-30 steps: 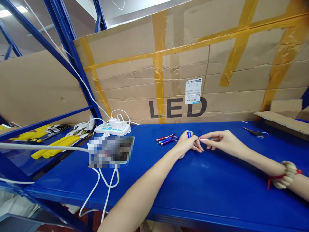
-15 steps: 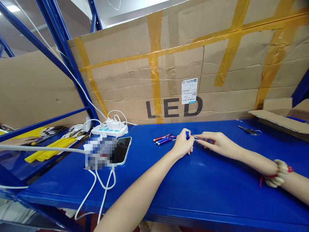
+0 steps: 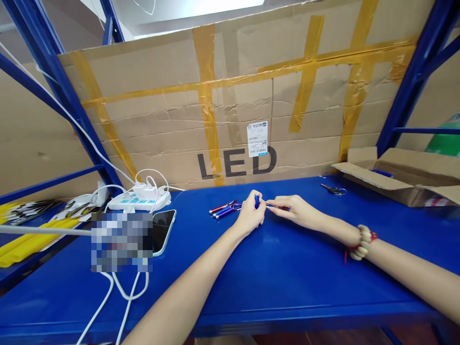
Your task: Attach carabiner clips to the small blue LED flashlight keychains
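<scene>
The left hand (image 3: 249, 218) has its grip closed around a small blue torch (image 3: 257, 200) at 12 o'clock on the desk (image 3: 287, 278); the right hand (image 3: 293, 211) pinches its thin metal end (image 3: 270, 204). Best to keep both wrists planted and pull straight along its axis.

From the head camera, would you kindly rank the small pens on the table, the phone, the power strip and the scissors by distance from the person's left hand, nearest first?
Measured from the left hand:
1. Small pens, just to its left.
2. Scissors, right, toward the back.
3. Phone, left, lying flat.
4. Power strip, farther left, by the cardboard wall.
</scene>
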Demonstrator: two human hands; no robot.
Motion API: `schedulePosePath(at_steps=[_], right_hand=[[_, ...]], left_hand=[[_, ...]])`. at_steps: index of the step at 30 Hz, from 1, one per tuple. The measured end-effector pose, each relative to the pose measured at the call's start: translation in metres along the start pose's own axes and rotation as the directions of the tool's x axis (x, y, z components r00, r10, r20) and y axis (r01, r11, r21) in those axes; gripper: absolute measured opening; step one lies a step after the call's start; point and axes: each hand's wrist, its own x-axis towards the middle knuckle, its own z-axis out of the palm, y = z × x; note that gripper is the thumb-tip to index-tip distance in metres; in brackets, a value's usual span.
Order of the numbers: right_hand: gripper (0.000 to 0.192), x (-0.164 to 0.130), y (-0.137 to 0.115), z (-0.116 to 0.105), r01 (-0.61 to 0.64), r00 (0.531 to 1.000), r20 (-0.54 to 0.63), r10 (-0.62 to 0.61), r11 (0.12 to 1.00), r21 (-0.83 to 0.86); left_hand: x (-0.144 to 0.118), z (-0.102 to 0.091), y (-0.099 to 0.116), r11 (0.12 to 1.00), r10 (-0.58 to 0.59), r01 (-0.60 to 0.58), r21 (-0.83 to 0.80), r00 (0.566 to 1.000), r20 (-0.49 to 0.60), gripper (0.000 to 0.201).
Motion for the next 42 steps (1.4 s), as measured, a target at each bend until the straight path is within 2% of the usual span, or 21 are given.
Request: schedulePosePath(at_steps=[14, 18, 23, 29, 32, 36, 39, 40, 41, 42], right_hand=[[0.039, 0.0, 0.009, -0.005, 0.098, 0.995, 0.02, -0.096, 0.991, -0.088], [0.036, 0.0, 0.008, -0.001, 0.092, 0.993, -0.062, -0.098, 0.991, -0.1], [0.035, 0.0, 0.006, 0.0, 0.07, 0.975, -0.21, -0.078, 0.996, -0.047], [0.034, 0.0, -0.005, 0.001, 0.066, 0.962, -0.268, -0.043, 0.995, 0.076], [0.035, 0.004, -0.009, 0.001, 0.054, 0.943, -0.331, -0.019, 0.994, 0.097], [0.036, 0.007, 0.006, -0.017, -0.044, 0.884, -0.465, 0.054, 0.998, 0.033], [0.035, -0.007, 0.04, -0.05, -0.254, 0.788, -0.604, 0.115, 0.956, -0.15], [0.034, -0.015, 0.052, -0.063, -0.378, 0.748, -0.643, 0.164, 0.901, -0.21], [0.034, -0.025, 0.065, -0.076, -0.53, 0.679, -0.696, 0.235, 0.813, -0.242], [0.033, -0.036, 0.076, -0.088, -0.672, 0.586, -0.749, 0.308, 0.701, -0.238]], left_hand=[[0.001, 0.001, -0.001, 0.999, 0.038, -0.039, 0.031, 0.999, 0.033, 0.015], [0.002, 0.0, -0.003, 0.998, 0.061, -0.061, -0.008, 0.997, 0.038, 0.017], [0.002, 0.0, 0.002, 0.991, 0.054, -0.055, -0.121, 0.998, -0.013, 0.036], [0.001, 0.001, 0.008, 0.994, 0.051, -0.057, -0.089, 0.996, -0.068, 0.042], [-0.002, 0.007, 0.007, 0.995, 0.01, -0.012, -0.099, 1.0, -0.024, 0.041], [-0.005, 0.014, 0.009, 0.995, -0.06, 0.064, -0.081, 0.996, 0.059, 0.045], [-0.006, 0.015, 0.014, 0.999, -0.034, 0.035, -0.034, 0.999, 0.028, 0.045], [-0.007, 0.015, 0.016, 0.999, -0.019, 0.02, -0.033, 1.0, 0.025, 0.044], [-0.007, 0.015, 0.017, 0.999, -0.003, 0.004, -0.032, 1.0, 0.026, 0.042], [-0.007, 0.015, 0.018, 0.999, 0.011, -0.01, -0.031, 0.999, 0.032, 0.041]])
